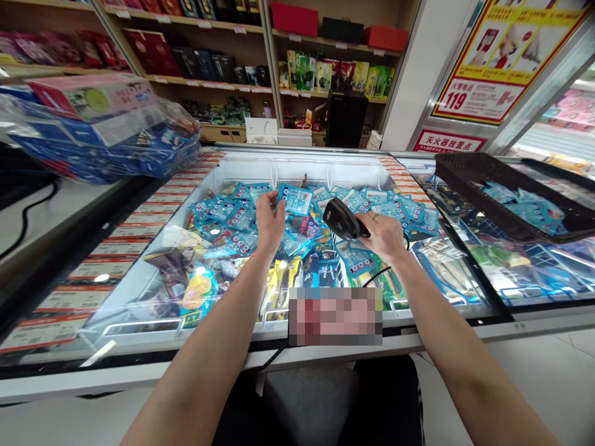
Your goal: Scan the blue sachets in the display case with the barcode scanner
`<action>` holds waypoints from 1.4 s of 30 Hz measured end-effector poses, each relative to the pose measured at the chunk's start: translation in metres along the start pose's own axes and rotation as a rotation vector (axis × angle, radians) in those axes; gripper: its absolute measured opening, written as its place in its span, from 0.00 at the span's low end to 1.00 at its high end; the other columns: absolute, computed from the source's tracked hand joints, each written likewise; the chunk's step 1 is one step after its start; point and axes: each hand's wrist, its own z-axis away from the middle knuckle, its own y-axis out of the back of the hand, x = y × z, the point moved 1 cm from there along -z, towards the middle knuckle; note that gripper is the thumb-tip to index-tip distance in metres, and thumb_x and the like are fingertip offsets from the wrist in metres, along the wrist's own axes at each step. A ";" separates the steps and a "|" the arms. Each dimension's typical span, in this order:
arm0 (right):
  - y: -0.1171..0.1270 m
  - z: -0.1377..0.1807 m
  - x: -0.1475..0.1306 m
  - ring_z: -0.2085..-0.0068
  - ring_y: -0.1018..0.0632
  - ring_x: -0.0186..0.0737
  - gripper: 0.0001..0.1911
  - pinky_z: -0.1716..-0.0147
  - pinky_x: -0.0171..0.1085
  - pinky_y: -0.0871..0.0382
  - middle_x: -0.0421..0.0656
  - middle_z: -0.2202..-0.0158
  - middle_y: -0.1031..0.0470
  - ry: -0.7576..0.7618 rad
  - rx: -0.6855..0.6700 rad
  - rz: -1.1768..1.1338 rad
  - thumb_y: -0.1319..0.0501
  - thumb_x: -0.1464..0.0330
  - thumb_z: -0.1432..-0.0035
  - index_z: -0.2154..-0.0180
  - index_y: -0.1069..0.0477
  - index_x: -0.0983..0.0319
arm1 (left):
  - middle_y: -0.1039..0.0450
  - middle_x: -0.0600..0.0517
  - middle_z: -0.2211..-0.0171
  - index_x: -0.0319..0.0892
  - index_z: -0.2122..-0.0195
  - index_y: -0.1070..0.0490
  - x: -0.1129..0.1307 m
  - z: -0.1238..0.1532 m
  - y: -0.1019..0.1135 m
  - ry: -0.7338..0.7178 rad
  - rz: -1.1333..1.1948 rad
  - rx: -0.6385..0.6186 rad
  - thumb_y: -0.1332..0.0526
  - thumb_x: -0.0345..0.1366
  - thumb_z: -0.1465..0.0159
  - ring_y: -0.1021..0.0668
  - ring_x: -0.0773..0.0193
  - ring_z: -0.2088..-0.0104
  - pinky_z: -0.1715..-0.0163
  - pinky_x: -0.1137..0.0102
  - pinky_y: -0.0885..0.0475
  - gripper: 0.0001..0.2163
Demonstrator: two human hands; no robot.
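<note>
Bagged boxes point(102, 139): we find these in clear plastic at the far left, well apart from the hands.
Loose packets point(227, 210): we note blue packets strewn over the glass-topped chest point(186, 365).
Left hand point(270, 220): we find its fingers pinching one blue packet point(296, 199) by its left edge.
Held packet: we see it raised above the loose ones, printed side and barcode towards the wearer.
Scanner point(341, 220): we judge scanning to be the step in hand; its head is near the packet, not touching.
Right hand point(382, 234): its fingers wrap the scanner's handle; we cannot tell whether the trigger is pressed.
Next move: in our judgement, it calls for a steady packet and the scanner lined up on the barcode.
Basket point(534, 186): we record more blue packets inside, far right.
</note>
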 end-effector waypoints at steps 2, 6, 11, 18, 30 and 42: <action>0.000 0.001 0.002 0.64 0.27 0.39 0.17 0.67 0.35 0.44 0.44 0.64 0.25 -0.053 0.024 0.017 0.46 0.63 0.41 0.51 0.31 0.60 | 0.36 0.46 0.58 0.41 0.52 0.37 0.007 0.000 0.006 -0.031 -0.047 0.067 0.47 0.42 0.36 0.30 0.61 0.57 0.53 0.62 0.33 0.15; 0.000 0.003 0.007 0.65 0.27 0.40 0.19 0.68 0.35 0.45 0.44 0.65 0.25 -0.162 0.063 0.043 0.47 0.62 0.41 0.50 0.31 0.60 | 0.38 0.47 0.61 0.40 0.50 0.38 0.020 -0.004 0.022 -0.073 -0.166 0.241 0.48 0.35 0.36 0.32 0.61 0.58 0.53 0.62 0.35 0.14; 0.000 0.004 0.010 0.65 0.27 0.41 0.19 0.69 0.35 0.45 0.44 0.64 0.25 -0.179 0.055 0.047 0.45 0.60 0.42 0.50 0.32 0.60 | 0.37 0.46 0.61 0.39 0.49 0.38 0.017 -0.009 0.038 -0.052 -0.297 0.239 0.46 0.30 0.39 0.33 0.58 0.57 0.51 0.58 0.37 0.16; 0.000 0.003 0.011 0.64 0.27 0.40 0.18 0.68 0.35 0.45 0.43 0.63 0.25 -0.175 0.048 0.041 0.45 0.62 0.41 0.50 0.32 0.59 | 0.38 0.44 0.47 0.43 0.50 0.35 0.023 0.000 0.036 -0.131 -0.410 0.087 0.44 0.38 0.37 0.38 0.50 0.44 0.44 0.51 0.48 0.14; -0.003 0.004 0.012 0.67 0.28 0.39 0.18 0.70 0.35 0.46 0.43 0.64 0.25 -0.180 0.049 0.045 0.44 0.60 0.42 0.51 0.31 0.58 | 0.44 0.54 0.37 0.55 0.41 0.41 0.060 0.033 -0.015 -0.524 -0.539 -0.812 0.60 0.50 0.33 0.36 0.57 0.41 0.45 0.59 0.42 0.22; -0.005 0.004 0.009 0.67 0.28 0.38 0.17 0.70 0.35 0.46 0.43 0.66 0.25 -0.159 0.079 0.059 0.44 0.61 0.42 0.52 0.30 0.58 | 0.35 0.42 0.46 0.40 0.52 0.33 0.047 0.027 -0.010 -0.337 -0.538 -0.466 0.50 0.55 0.38 0.34 0.50 0.45 0.48 0.57 0.39 0.24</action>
